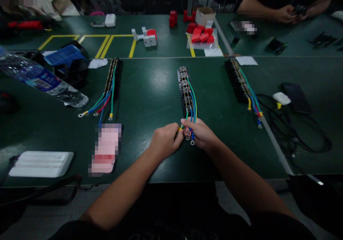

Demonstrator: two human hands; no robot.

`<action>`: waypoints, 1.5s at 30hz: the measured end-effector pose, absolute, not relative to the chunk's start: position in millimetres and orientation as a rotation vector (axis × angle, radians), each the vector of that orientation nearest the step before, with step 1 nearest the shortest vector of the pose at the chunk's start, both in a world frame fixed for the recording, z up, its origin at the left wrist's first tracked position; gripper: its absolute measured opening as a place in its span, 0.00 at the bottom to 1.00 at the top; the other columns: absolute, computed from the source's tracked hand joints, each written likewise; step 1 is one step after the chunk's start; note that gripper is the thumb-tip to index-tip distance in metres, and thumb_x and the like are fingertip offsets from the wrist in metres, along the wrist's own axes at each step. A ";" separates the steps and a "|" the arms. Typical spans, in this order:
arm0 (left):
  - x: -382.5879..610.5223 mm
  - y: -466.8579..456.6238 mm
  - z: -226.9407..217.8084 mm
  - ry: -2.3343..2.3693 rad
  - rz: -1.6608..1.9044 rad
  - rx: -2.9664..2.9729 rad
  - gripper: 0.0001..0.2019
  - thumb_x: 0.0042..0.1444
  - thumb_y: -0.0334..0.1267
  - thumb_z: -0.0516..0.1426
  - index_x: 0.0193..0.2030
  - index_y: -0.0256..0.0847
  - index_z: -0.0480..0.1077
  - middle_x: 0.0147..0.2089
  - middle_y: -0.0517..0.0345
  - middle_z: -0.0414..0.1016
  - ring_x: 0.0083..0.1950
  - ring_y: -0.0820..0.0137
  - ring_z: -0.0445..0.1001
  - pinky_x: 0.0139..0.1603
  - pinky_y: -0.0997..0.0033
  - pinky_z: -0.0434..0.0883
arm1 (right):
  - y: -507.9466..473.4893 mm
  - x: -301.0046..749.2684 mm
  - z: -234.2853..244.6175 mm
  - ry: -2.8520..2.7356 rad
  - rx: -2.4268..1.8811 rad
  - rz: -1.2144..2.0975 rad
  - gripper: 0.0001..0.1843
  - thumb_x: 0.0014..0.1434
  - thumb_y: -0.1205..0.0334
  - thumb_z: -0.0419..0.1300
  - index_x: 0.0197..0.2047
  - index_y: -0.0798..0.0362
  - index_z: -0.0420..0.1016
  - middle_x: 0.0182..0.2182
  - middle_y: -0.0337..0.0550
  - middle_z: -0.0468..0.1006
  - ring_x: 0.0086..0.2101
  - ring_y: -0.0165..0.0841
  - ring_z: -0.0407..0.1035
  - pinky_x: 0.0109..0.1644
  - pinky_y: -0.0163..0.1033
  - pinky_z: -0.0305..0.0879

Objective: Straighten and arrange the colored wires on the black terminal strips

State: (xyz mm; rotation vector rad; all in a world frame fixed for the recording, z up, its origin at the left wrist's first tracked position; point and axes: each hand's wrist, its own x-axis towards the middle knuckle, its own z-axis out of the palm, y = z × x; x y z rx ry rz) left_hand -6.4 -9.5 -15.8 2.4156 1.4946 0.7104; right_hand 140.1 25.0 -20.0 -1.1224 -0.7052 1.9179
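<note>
A black terminal block (184,90) with brass-coloured strips lies in the middle of the green table, its length pointing away from me. Green, blue and other coloured wires (194,99) run from it towards me. My right hand (202,133) is closed around these wires near the block's close end; several ring lugs (192,142) stick out below its fingers. Beside it, my left hand (166,138) pinches the yellow-sleeved end of a green wire (182,127). The two hands nearly touch, and the fingers partly hide the wire ends.
Similar wired blocks lie to the left (115,77) and right (237,79). Nearer on the left are a water bottle (45,79), a phone (107,147) and a white box-shaped item (41,164). Black cables (284,125) coil at right. Red parts (202,34) and another person's hands (288,14) are across the table.
</note>
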 end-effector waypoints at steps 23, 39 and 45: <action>-5.1 0.1 34.6 1.559 0.182 2.488 0.14 0.61 0.45 0.46 0.39 0.42 0.69 0.32 0.55 0.71 0.29 0.68 0.69 0.28 0.70 0.59 | 26.3 143.0 -20.0 -0.712 -1.074 1.956 0.18 0.47 0.59 0.67 0.21 0.53 0.59 0.12 0.30 0.63 0.14 0.21 0.57 0.19 0.29 0.53; -13.3 11.2 2.1 1.223 0.710 2.270 0.12 0.55 0.37 0.53 0.22 0.38 0.64 0.20 0.64 0.64 0.22 0.77 0.62 0.25 0.76 0.56 | 27.9 144.1 -19.1 -0.744 -1.121 1.978 0.18 0.46 0.58 0.67 0.20 0.54 0.61 0.12 0.31 0.64 0.14 0.22 0.58 0.18 0.29 0.54; -10.6 9.1 -8.6 1.274 0.836 2.214 0.11 0.53 0.38 0.54 0.22 0.38 0.64 0.18 0.65 0.64 0.21 0.78 0.61 0.25 0.76 0.56 | 28.7 142.8 -15.9 -0.712 -1.181 1.969 0.15 0.48 0.61 0.65 0.22 0.54 0.62 0.12 0.31 0.64 0.14 0.22 0.59 0.18 0.28 0.55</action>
